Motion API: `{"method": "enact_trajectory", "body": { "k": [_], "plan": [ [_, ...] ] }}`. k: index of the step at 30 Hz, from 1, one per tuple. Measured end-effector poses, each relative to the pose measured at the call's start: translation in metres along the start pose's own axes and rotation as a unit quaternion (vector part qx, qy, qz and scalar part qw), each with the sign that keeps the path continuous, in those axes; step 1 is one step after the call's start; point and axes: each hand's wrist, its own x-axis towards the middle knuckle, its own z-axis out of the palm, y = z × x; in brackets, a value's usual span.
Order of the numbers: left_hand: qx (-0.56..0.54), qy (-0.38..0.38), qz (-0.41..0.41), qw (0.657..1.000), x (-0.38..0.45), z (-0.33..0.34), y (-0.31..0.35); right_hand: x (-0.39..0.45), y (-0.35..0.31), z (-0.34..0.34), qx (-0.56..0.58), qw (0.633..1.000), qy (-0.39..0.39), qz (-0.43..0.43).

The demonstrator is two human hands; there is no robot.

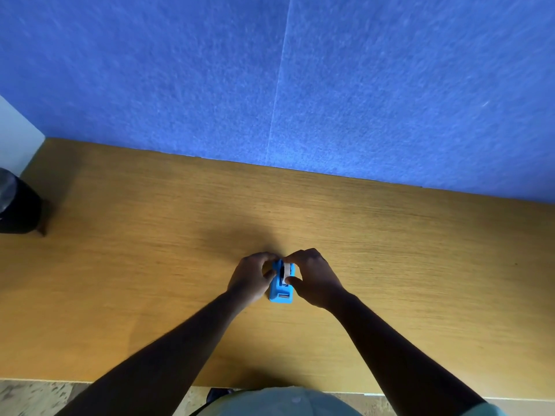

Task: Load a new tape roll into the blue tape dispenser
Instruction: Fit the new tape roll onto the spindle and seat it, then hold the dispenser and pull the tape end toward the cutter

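Note:
The small blue tape dispenser (pixel 280 291) stands on the wooden table (pixel 150 250), its cutter end toward me. A white tape roll (pixel 286 269) sits in its top slot, upright on edge. My left hand (pixel 250 280) grips the dispenser's left side, thumb against its body. My right hand (pixel 312 277) pinches the roll, with the forefinger over its far top and the thumb at its near side. Most of the roll is hidden by my fingers.
A blue felt partition (pixel 300 85) rises along the table's far edge. A dark bin (pixel 16 202) stands off the table's left end. The near table edge (pixel 90 381) runs just in front of my body, with the floor below it.

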Motion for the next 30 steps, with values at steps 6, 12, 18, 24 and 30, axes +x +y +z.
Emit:
{"method": "enact_trajectory", "body": {
  "k": [6,12,18,24,30],
  "plan": [
    [0.004,0.003,0.002,1.000,-0.002,0.000,0.001,0.001,0.002,0.000,0.009,1.000,0.005,-0.005],
    [0.010,0.007,0.005,1.000,-0.005,0.000,0.003,0.002,-0.001,-0.001,0.000,1.000,-0.004,-0.010],
    [-0.018,0.015,0.008,1.000,-0.003,-0.001,0.006,0.000,-0.002,0.000,0.005,1.000,-0.003,-0.004],
    [-0.065,0.024,0.029,0.997,-0.001,0.000,0.019,-0.001,0.001,-0.001,0.013,1.000,-0.011,-0.008],
    [-0.050,0.038,0.031,0.998,-0.001,0.004,0.024,-0.010,0.001,0.002,0.011,1.000,0.007,0.005]
  ]
}}
